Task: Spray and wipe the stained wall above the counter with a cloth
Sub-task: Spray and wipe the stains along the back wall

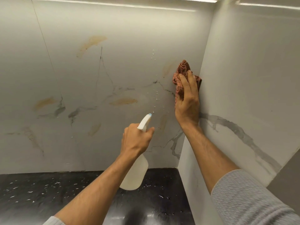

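At the bottom edge, the black counter point(48, 192) is cut off by the frame. Above it the left hand point(138, 137) grips the neck of the spray bottle point(136, 172), its fingers curled round it and hiding the trigger. The nozzle points at the wall point(73, 75) without touching it. The right hand point(188, 104) presses the reddish cloth point(181, 69) with nearly straight fingers into the corner, against the side wall point(243, 78). Brown stains point(123, 101) lie on the open wall to the left.

Light strip point(123, 3) along top edge throws bright glare; wall point(81, 70) evenly lit below. Desk point(40, 192) dark with specular reflections. Wide-angle bowing at edges, slight softness overall.
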